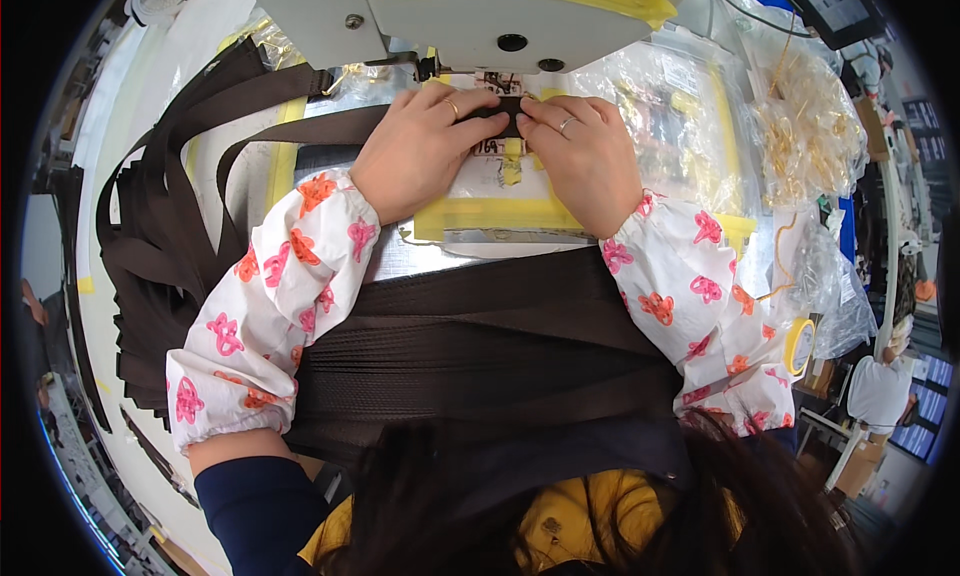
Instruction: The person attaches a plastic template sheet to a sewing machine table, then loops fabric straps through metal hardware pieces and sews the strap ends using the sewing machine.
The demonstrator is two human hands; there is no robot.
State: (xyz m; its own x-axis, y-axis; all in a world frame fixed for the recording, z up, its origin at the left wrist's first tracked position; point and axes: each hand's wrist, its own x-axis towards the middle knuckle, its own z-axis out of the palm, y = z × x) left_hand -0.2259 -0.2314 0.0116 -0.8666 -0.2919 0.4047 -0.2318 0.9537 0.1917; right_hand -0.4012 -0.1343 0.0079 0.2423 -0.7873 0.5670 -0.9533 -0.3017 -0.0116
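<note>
Under the head of a white sewing machine (450, 21), both my hands hold one end of a dark brown webbing strap (320, 128). My left hand (420, 146) pinches it from the left, with thumb and index finger closed on it. From the other side my right hand (590, 156) presses the strap's end, fingertips close together. A short dark stretch of strap shows between the hands; the very end is hidden by my fingers. Leftward the strap loops back to a thick bundle of straps (150, 236). Another strap end with a buckle-like tip (322, 82) lies beyond my left hand.
A wide stack of dark straps (480, 346) lies across the near side, before my body. Yellow tape (500, 216) edges the machine bed. Clear plastic bags (810, 126) with gold-coloured pieces lie at the right, near a yellow tape roll (799, 346). A control panel (830, 6) hangs far right.
</note>
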